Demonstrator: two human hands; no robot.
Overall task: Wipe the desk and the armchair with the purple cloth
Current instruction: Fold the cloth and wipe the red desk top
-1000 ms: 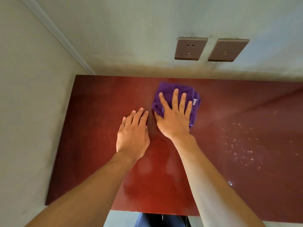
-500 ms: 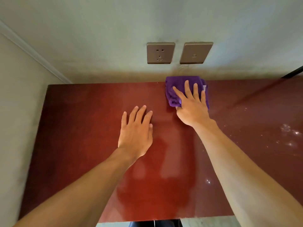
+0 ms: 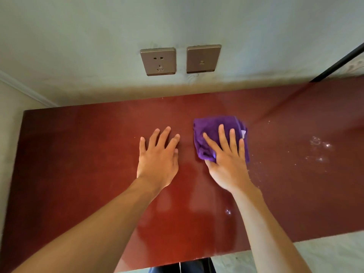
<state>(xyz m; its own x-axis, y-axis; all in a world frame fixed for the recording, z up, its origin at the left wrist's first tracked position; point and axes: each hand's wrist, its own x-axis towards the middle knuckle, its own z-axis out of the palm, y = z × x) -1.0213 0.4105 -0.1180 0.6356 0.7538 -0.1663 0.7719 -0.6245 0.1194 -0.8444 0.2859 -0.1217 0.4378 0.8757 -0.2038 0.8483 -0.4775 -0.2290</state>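
Observation:
The folded purple cloth [image 3: 210, 133] lies on the dark red desk [image 3: 78, 158], a little right of its middle. My right hand [image 3: 226, 160] presses flat on the cloth, fingers spread over its near half. My left hand [image 3: 157, 160] rests palm down on the bare desk just left of the cloth, fingers apart, holding nothing. The armchair is out of view.
The desk stands against a pale wall with a socket [image 3: 158, 62] and a switch plate [image 3: 202, 59]. White specks and droplets [image 3: 319, 148] dot the desk's right part. A side wall [image 3: 9, 99] borders the desk's left end. A black bar [image 3: 338, 64] slants at the upper right.
My right hand has drawn the cloth back from the wall edge toward me, after first pushing it up and to the right. My left hand stays planted flat on the desk.

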